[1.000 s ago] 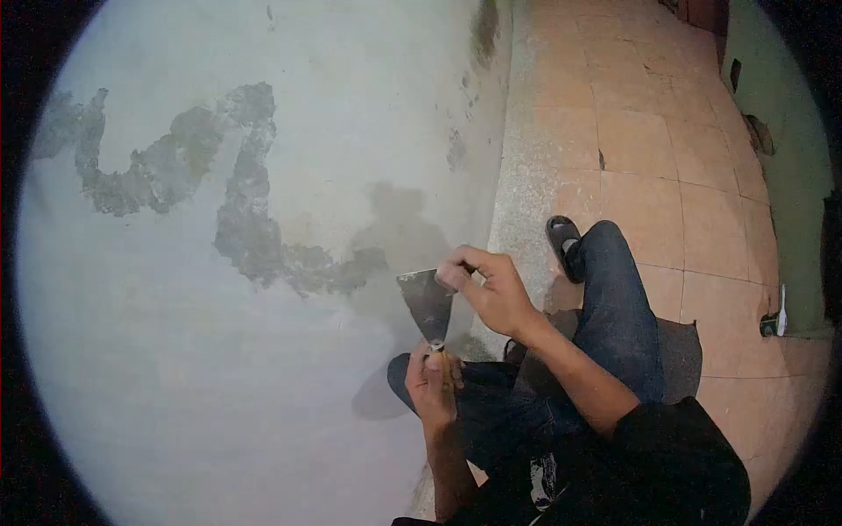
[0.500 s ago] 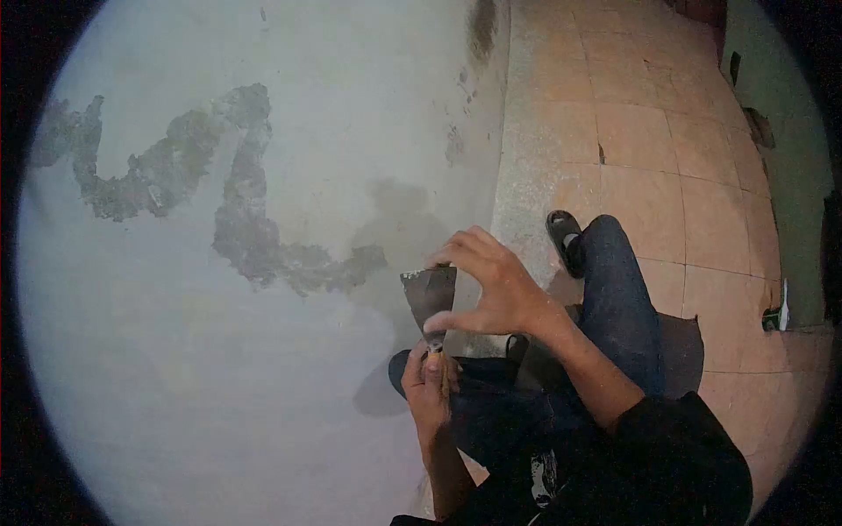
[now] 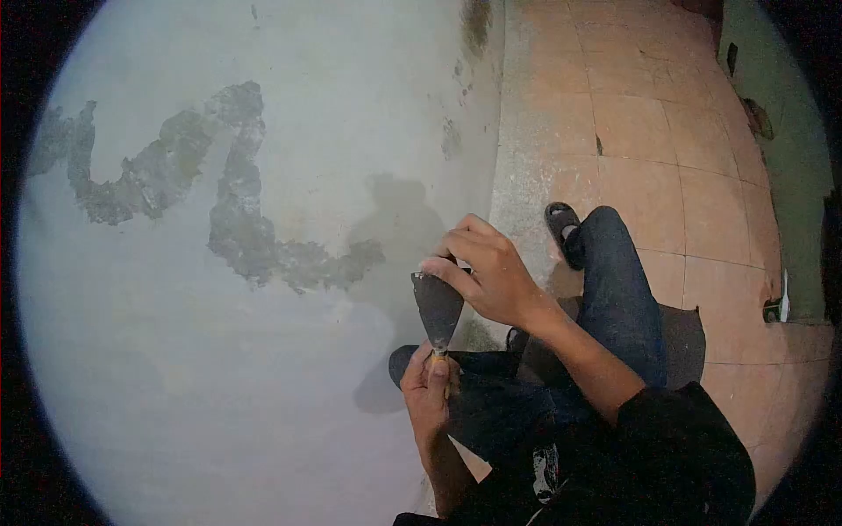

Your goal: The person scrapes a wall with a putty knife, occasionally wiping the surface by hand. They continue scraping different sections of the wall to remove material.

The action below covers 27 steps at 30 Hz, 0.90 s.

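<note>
A putty knife [image 3: 438, 307] stands upright in front of the wall, its dark, wide blade pointing up and its handle down. My left hand [image 3: 427, 394] is closed around the yellowish handle, just below the blade. At the blade's broad top edge, my right hand [image 3: 495, 276] has its thumb and fingers pinched together on the edge and upper corner. The fingertips behind the blade are partly hidden. Pale specks show on the blade's left corner.
On my left rises a pale wall [image 3: 175, 368] with a jagged grey patch [image 3: 237, 188]. Orange tiles [image 3: 640, 202] cover the floor to the right. My bent legs [image 3: 618, 298] and a sandalled foot [image 3: 564, 232] are close by. A small green-and-white item [image 3: 779, 302] lies at far right.
My right hand's thumb has moved up from the blade's lower part to its top edge, and the spread fingers have closed there. The blade has turned slightly. The left hand keeps its hold.
</note>
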### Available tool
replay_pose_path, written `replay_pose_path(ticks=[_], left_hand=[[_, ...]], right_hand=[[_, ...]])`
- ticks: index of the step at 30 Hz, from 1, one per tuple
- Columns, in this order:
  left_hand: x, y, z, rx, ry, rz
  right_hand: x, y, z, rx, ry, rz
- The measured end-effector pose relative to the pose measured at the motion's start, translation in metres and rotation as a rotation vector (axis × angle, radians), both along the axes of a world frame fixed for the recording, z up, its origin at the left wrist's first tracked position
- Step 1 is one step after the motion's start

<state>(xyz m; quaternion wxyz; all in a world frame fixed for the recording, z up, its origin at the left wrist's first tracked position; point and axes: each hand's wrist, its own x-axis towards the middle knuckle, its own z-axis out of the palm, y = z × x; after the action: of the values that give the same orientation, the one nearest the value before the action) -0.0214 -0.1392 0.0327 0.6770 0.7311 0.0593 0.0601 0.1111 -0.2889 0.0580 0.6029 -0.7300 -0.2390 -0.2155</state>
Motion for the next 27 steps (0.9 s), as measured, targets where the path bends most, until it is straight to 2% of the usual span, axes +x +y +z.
replay_pose_path(ticks=[3, 5, 9, 11, 12, 15, 16, 23, 27], left_hand=[[0.001, 0.001, -0.003, -0.017, -0.012, -0.015], [0.0, -0.001, -0.001, -0.044, 0.012, 0.013], [-0.002, 0.001, 0.0, -0.067, 0.046, -0.024], [-0.002, -0.002, 0.004, 0.03, 0.062, 0.011], [-0.002, -0.001, 0.004, 0.03, 0.064, 0.012], [-0.001, 0.002, -0.001, -0.058, -0.012, 0.042], [-0.001, 0.0, -0.003, -0.055, -0.017, 0.039], [-0.005, -0.006, 0.009, -0.081, -0.043, 0.06], [-0.006, -0.005, 0.008, -0.094, -0.037, 0.06]], right_hand=[[-0.007, -0.007, 0.007, -0.029, 0.029, 0.057], [-0.009, -0.003, 0.007, -0.027, -0.045, 0.004], [-0.007, -0.004, 0.006, -0.01, 0.109, 0.01], [-0.002, -0.006, 0.004, 0.024, 0.111, -0.086], [0.0, -0.011, 0.001, -0.019, 0.123, 0.055], [-0.012, -0.005, 0.008, -0.087, 0.018, 0.039], [-0.016, -0.004, 0.005, -0.189, 0.035, 0.116], [-0.018, -0.005, -0.007, -0.142, 0.073, 0.159], [-0.021, -0.005, -0.009, -0.197, 0.12, 0.152]])
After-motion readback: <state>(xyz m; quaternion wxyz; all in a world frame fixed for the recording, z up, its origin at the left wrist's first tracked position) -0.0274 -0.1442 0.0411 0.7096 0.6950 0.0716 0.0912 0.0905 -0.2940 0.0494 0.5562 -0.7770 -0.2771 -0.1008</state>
